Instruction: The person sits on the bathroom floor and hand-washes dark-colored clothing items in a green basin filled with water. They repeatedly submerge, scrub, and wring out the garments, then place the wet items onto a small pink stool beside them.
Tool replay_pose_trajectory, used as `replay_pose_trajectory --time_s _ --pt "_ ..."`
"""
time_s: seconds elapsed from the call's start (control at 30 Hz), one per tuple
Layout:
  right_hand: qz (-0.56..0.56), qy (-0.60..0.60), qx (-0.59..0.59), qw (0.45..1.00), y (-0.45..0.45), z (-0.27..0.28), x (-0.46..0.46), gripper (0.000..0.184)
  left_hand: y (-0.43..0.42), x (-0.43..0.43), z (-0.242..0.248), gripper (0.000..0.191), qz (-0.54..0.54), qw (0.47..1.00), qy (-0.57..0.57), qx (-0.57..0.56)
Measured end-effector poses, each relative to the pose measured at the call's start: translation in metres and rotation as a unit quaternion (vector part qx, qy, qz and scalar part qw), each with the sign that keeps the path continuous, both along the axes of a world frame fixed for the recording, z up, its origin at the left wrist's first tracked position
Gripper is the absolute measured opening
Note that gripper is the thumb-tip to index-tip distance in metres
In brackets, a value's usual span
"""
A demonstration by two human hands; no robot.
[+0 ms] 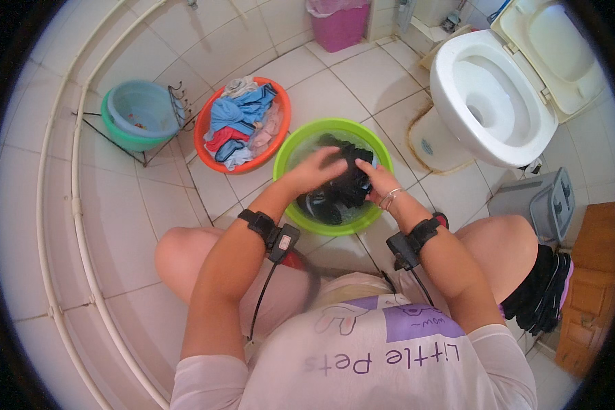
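A lime-green plastic basin [285, 143] of water stands on the floor before me, with wet black clothing [346, 177] bunched in it. My right hand [382, 182] grips the right side of the bundle, thumb on top and fingers curled below. A bit of light blue shows near that thumb. Over the left part of the cloth is my left hand [315, 169], blurred, its thumb and fingers apart. Whether it touches the cloth is hard to see. The lower folds are hidden under the cloudy water.
An orange basin [286, 110] piled with blue, red, pink and white clothes stands at the left. Beyond it, nested basins [143, 110] rest on a wire rack. A toilet [492, 97] and grey bin [523, 200] are at the right, a pink bin [341, 25] by the far wall.
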State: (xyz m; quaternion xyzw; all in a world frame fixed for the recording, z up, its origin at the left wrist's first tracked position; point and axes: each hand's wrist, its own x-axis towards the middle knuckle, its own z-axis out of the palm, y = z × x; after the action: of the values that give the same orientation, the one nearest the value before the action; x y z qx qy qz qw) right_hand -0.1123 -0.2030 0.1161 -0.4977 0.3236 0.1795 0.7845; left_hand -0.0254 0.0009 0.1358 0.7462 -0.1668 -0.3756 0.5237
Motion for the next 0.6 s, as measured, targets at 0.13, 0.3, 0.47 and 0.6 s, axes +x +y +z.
replay_pose_trajectory --time_s 0.13,0.3,0.47,0.6 --pt "-0.062 0.012 0.063 0.996 0.004 0.023 0.005 0.051 -0.002 -0.024 0.004 0.114 -0.072 0.967 -0.246 -0.013" --pt "-0.017 -0.078 -0.035 0.996 0.004 0.04 -0.002 0.088 -0.019 -0.036 0.005 0.116 0.039 0.966 -0.253 -0.032" --pt "0.195 -0.244 -0.414 0.855 0.004 0.035 -0.004 0.076 -0.025 -0.033 0.021 0.119 0.045 0.94 -0.337 0.03" --pt "0.166 -0.226 -0.346 0.895 0.001 0.044 -0.001 0.043 -0.027 -0.037 0.029 0.117 0.098 0.909 -0.391 0.11"
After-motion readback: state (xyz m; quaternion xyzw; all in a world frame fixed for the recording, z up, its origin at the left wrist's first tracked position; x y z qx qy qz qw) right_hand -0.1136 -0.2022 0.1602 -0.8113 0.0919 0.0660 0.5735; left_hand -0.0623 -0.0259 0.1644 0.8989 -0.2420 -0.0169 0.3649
